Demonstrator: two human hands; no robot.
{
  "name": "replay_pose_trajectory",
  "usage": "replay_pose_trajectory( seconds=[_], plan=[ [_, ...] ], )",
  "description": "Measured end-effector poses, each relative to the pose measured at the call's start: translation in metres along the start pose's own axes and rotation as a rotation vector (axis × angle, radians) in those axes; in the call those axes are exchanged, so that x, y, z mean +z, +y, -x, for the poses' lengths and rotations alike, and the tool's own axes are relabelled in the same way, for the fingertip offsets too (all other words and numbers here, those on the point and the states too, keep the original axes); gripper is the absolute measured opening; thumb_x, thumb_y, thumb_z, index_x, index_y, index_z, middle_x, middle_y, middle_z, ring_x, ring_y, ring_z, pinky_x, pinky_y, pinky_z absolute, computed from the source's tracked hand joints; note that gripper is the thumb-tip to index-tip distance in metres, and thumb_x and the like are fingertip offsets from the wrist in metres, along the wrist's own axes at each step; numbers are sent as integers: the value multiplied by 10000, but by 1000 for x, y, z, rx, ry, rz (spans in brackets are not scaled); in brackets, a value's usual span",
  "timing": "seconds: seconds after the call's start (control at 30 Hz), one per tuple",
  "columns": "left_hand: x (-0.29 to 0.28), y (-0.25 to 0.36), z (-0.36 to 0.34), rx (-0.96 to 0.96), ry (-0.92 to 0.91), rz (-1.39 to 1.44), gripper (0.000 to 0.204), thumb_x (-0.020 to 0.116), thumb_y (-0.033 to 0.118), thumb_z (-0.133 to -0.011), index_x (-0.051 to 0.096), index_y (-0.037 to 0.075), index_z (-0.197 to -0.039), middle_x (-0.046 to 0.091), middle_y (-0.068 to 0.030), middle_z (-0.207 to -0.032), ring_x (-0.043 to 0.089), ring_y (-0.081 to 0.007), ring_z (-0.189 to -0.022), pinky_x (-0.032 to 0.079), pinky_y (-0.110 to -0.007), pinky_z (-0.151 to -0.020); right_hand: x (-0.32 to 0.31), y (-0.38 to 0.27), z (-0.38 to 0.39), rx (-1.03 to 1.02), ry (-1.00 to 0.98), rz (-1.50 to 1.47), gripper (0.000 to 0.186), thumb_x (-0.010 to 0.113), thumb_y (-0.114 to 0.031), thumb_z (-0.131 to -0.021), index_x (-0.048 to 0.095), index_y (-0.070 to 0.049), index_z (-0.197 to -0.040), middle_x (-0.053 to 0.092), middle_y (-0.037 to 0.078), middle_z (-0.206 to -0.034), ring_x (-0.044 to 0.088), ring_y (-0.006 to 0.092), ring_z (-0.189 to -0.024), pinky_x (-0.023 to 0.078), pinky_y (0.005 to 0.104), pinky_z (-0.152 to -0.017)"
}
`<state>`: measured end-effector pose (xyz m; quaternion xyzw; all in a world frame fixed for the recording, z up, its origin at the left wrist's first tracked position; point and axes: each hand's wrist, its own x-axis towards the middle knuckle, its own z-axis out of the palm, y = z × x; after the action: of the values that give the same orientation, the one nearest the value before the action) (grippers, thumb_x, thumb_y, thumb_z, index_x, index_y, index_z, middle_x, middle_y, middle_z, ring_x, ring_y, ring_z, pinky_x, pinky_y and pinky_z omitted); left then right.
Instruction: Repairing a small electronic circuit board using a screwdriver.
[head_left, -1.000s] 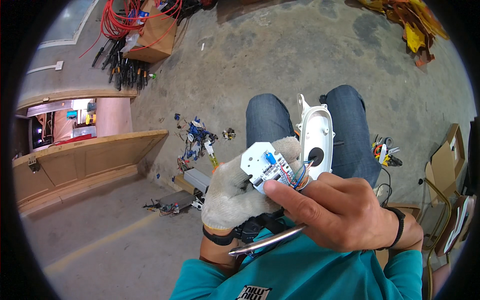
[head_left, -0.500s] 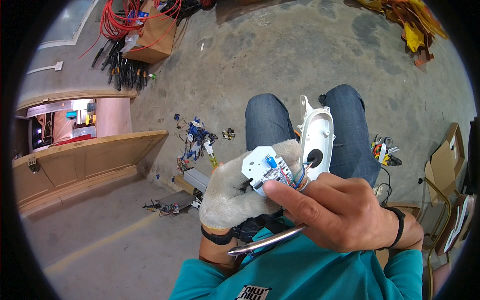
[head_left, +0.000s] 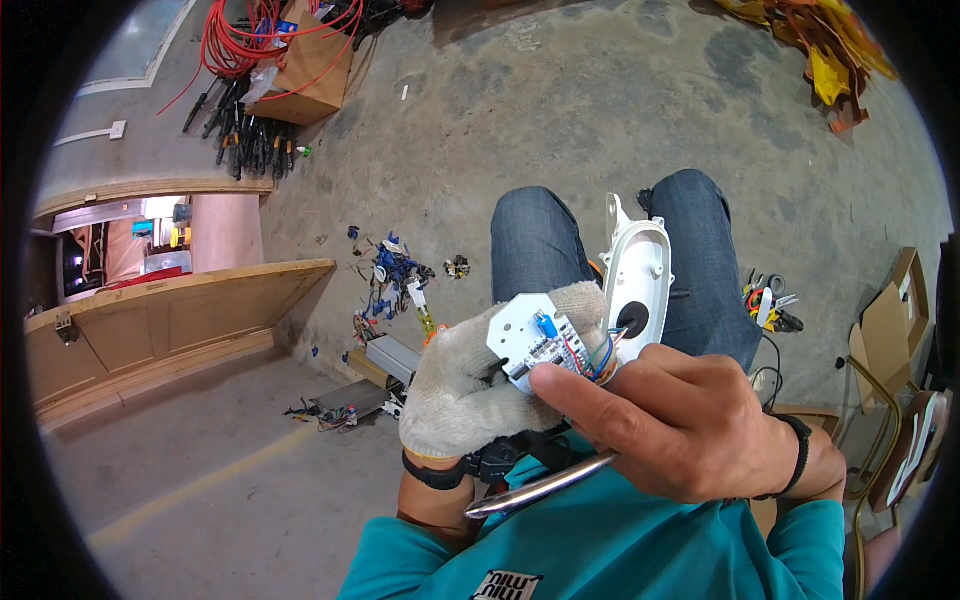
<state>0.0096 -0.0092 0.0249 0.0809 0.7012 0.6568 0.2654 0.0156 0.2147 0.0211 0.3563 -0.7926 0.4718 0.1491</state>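
Observation:
My left hand (head_left: 455, 405), in a pale knit work glove, is closed around a white circuit board (head_left: 528, 335). The board has cut corners, a blue component and rows of small parts. My bare right hand (head_left: 680, 425) grips a shiny metal rod-like tool (head_left: 540, 484), whose tapered end points left across my shirt. Its forefinger touches the board's lower edge. Several thin coloured wires (head_left: 603, 358) lead from the board toward a black round piece in a long white plastic housing (head_left: 647, 255). That housing rests between my knees, its lower end partly behind my right hand.
A heap of blue parts and wires (head_left: 395, 270) lies on the floor left of my knees, near a grey metal box (head_left: 392, 357). Scissors and hand tools (head_left: 770, 305) lie to the right, before an open cardboard box (head_left: 892, 320). A wooden door panel (head_left: 180, 330) stands at left.
The board and the white housing have shifted very slightly to the right. The metal tool's free end has swung a little right and down. Both hands keep their hold.

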Motion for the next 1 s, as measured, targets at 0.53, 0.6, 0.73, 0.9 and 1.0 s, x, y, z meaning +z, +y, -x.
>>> replay_pose_trajectory(
  seconds=[0.53, 0.6, 0.73, 0.9, 1.0],
  plan=[
    [6, 1, 1, -66, 63, 170, 761, 327, 546, -1046, 399, -90, -1458, 515, -322, -1389, 570, -428, -1237, 486, -539, -1058, -2, 0, 0, 7, -49, -12, 616, 733, 50, -680, 647, 19, -1289, 490, 9, -677, 502, 123, -541, 421, 279, -434],
    [9, 2, 0, -33, 58, 135, 762, 340, 547, -1043, 404, -91, -1454, 521, -319, -1383, 572, -427, -1235, 498, -535, -1046, 1, 0, -1, 5, -14, -14, 600, 756, 88, -673, 667, 16, -1262, 485, -3, -644, 498, 115, -511, 409, 279, -420],
    [10, 6, -1, -88, 142, 471, 659, 705, 179, -817, 524, -100, -1385, 642, -199, -1293, 634, -260, -1153, 520, -393, -989, -1, 0, 0, 6, -25, -18, 596, 754, 89, -682, 665, 13, -1267, 484, -3, -648, 497, 116, -512, 406, 280, -418],
    [8, 8, -1, -25, 80, 118, 783, 415, 538, -1010, 430, -127, -1422, 554, -343, -1328, 605, -449, -1186, 540, -533, -1002, -5, 0, 3, -9, -125, -17, 672, 669, -60, -713, 587, 18, -1376, 495, 38, -779, 498, 140, -616, 449, 285, -472],
    [6, 7, -2, -20, 74, 128, 778, 424, 528, -1007, 435, -135, -1414, 560, -346, -1317, 614, -450, -1170, 550, -534, -987, -3, -1, 5, -1, -120, -15, 674, 671, -59, -713, 586, 19, -1377, 495, 39, -780, 492, 139, -612, 446, 285, -469]
  ],
)
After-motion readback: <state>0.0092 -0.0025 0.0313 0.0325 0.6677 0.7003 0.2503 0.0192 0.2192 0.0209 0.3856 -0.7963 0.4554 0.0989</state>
